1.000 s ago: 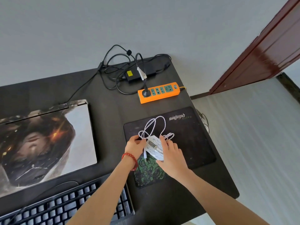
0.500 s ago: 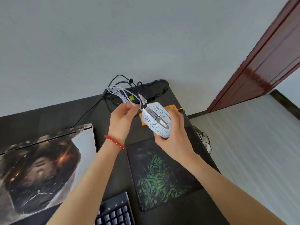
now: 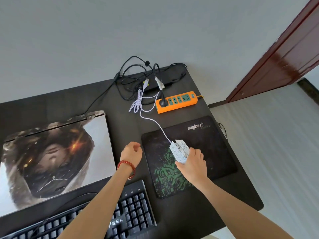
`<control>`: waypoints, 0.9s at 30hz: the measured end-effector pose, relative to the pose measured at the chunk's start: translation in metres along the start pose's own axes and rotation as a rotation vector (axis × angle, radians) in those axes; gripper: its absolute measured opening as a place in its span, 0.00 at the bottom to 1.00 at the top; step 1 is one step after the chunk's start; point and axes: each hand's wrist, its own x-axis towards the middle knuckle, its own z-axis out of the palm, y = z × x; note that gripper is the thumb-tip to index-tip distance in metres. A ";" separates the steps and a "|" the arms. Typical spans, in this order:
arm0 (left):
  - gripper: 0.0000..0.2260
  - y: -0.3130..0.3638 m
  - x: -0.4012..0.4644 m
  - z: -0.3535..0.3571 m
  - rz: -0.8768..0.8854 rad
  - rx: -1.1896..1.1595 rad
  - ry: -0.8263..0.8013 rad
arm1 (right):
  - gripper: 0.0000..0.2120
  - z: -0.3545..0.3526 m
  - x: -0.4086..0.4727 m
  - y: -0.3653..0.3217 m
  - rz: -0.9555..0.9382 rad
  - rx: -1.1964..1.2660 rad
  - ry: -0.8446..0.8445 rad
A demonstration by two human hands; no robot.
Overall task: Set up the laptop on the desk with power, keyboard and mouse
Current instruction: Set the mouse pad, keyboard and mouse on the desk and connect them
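The white mouse (image 3: 180, 151) sits on the dark mouse pad (image 3: 215, 152), near the pad's middle, and the right hand (image 3: 192, 163) grips it from the near side, fingers wrapped over its rear half. The left hand (image 3: 131, 153) hovers just off the pad's left edge over the dark counter (image 3: 124, 118), curled into a loose fist with nothing in it; a red bead bracelet (image 3: 126, 167) circles its wrist.

The mouse's white braided cable (image 3: 151, 119) runs from the mouse's nose across the pad's far-left corner, then loops in a loose bundle beyond the pad, beside the orange power strip (image 3: 177, 101). Its USB plug (image 3: 145, 83) lies free on the tangle of black cords (image 3: 134, 78) farther from the pad, not plugged into anything.

The power strip lies just beyond the pad's far edge, with one black plug (image 3: 163, 102) seated in its left socket. The laptop (image 3: 51, 159), lid closed and covered with a printed picture, lies left of the pad, past the left hand. The black keyboard (image 3: 131, 209) sits on the near-left side of the pad, partly under the left forearm.
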 end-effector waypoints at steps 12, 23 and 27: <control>0.37 -0.019 0.014 0.031 0.426 0.847 -0.246 | 0.37 -0.001 0.002 0.002 0.083 0.019 0.007; 0.25 -0.007 0.048 0.026 0.469 0.699 -0.204 | 0.45 -0.008 0.007 -0.003 0.189 -0.043 -0.064; 0.29 -0.014 0.043 0.021 0.490 0.704 -0.181 | 0.31 -0.025 0.030 -0.036 -0.131 0.060 0.214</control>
